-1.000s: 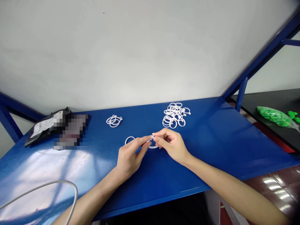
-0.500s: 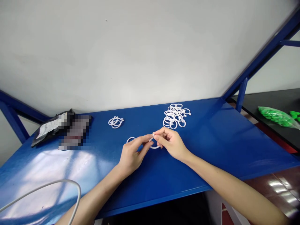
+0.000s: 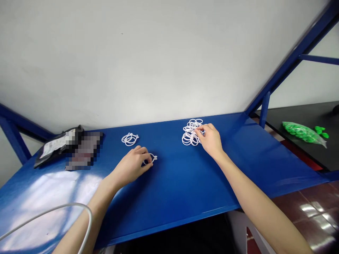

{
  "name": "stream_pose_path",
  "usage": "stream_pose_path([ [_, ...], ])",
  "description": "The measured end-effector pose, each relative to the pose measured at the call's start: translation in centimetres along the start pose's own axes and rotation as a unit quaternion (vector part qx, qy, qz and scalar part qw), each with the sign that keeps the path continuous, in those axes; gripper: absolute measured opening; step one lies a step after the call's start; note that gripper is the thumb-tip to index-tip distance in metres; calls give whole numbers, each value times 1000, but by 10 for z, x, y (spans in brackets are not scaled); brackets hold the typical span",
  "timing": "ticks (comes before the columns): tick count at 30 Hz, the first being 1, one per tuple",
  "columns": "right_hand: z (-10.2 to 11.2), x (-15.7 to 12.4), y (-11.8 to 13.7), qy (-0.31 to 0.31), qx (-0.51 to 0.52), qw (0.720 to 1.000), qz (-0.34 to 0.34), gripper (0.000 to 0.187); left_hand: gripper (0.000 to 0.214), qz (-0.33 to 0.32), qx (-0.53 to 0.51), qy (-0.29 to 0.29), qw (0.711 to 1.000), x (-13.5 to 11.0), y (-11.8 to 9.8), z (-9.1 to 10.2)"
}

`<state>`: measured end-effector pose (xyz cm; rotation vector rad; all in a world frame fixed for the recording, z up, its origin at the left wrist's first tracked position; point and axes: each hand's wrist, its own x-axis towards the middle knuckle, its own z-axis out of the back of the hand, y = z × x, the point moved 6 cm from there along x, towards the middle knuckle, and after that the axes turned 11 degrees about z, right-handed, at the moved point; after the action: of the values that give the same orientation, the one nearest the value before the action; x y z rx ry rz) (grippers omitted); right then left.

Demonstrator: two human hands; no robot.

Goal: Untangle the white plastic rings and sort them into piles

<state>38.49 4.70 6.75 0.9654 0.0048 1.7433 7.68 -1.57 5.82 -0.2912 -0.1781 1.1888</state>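
My left hand (image 3: 135, 164) is low over the blue table, thumb and fingers curled around a thin white plastic ring (image 3: 153, 155). A small tab sticks out from that ring's right side; part of it is hidden by my fingers. Over on the right, my right hand (image 3: 211, 140) reaches into a heap of similar white rings (image 3: 189, 135), its thumb and index finger pinching at the heap's right side. The other fingers cover some of the rings there. Beyond my left hand lies a smaller cluster of white rings (image 3: 129, 139).
A black package with a white label (image 3: 53, 146) and a dark, blurred-out packet (image 3: 83, 151) lie at the left. A white cable (image 3: 90, 218) loops across the lower left. On a black table at right sits a bag of green pieces (image 3: 302, 133). Blue frame bars slant at both sides.
My hands have parted. The left moved left and down to the table with the ring they both held; the right let go and went up and right to the heap.
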Motion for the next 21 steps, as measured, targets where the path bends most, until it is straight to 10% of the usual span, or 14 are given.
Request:
stream_pose_path([
  [7, -8, -21, 55, 44, 150, 986, 57, 16, 18, 39, -219, -15, 975, -4, -19, 8],
  [12, -38, -53, 106, 198, 375, 905, 28, 19, 15, 45, -367, 0, 929, -5, -33, -4],
  [21, -52, -62, 94, 217, 472, 849, -91, 19, 19, 51, -419, -14, 907, -8, -40, -24],
])
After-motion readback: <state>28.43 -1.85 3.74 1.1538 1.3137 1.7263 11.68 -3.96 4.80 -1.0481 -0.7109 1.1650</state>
